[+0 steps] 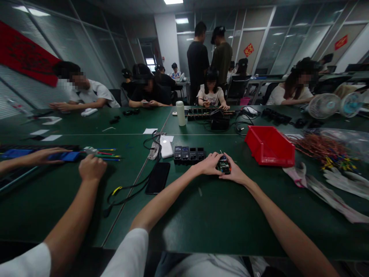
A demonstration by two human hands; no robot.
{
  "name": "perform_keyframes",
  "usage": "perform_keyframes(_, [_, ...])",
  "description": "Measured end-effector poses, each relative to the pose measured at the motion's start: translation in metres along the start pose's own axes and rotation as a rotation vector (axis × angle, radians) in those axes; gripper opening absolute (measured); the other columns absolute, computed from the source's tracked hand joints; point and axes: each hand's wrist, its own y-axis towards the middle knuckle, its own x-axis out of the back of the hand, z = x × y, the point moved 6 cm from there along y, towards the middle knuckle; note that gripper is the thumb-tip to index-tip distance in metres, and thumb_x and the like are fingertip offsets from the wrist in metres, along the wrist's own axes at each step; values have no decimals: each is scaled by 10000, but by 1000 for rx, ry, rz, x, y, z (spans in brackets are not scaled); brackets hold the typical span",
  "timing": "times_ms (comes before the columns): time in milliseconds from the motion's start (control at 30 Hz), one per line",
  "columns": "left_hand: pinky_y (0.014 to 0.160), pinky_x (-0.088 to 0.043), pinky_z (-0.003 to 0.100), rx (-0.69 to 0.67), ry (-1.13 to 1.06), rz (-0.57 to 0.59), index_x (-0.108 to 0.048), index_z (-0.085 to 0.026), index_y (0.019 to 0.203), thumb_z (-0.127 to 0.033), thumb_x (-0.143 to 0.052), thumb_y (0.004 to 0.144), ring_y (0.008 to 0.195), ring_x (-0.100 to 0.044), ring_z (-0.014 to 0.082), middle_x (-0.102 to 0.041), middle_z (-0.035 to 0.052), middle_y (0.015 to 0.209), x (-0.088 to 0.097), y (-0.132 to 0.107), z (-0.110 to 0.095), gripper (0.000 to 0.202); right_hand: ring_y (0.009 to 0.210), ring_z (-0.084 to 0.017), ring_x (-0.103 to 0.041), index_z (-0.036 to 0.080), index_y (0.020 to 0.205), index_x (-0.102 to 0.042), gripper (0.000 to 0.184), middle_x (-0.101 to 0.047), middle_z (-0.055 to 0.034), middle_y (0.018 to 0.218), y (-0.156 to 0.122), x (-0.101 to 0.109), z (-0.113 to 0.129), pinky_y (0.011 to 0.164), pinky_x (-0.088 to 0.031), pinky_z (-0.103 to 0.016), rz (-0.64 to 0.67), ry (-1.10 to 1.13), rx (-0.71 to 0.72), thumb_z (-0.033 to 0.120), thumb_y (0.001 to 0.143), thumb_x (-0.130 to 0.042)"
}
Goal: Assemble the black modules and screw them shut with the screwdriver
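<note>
Between my two hands, just above or on the green tabletop point(230, 215), is a small black electronic module point(224, 166) with green circuit board showing on its face. My left hand point(210, 164) is closed around its left side, fingers curled over the far edge. On the other side my right hand point(235, 170) grips it with thumb and fingers. A thin pale piece sticks up at its far edge; I cannot make out what it is. To the left of my left hand stands a row of several black modules point(188, 154), touching each other.
A red bin point(269, 148) stands right of my hands, with copper wires point(325, 148) and gloves point(325, 194) beyond. Leftward lie a black phone point(158, 177), a white device point(166, 147) and a black cable point(135, 188). A co-worker's hands point(91, 169) work with coloured wires at far left.
</note>
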Motion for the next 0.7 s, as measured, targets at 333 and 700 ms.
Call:
perform_keyframes(333, [984, -360, 430, -24, -124, -80, -283, -175, 1352, -442, -684, 629, 1139, -433, 283, -397, 122, 1232, 4, -5, -6, 869, 1349, -294, -241, 298, 1436, -4, 1155, -202, -94, 1488, -1, -4, 11, 1081, -236, -502, 20, -27, 2, 359, 586, -784])
perform_keyframes(700, [1042, -338, 398, -87, -334, -274, -277, -194, 1356, -410, -694, 651, 1201, -398, 242, -376, 115, 1276, 4, -8, -2, 848, 1310, -281, -330, 277, 1435, -6, 1132, -260, -120, 1455, 0, -3, 11, 1055, -302, -482, 33, 164, -15, 305, 603, -772])
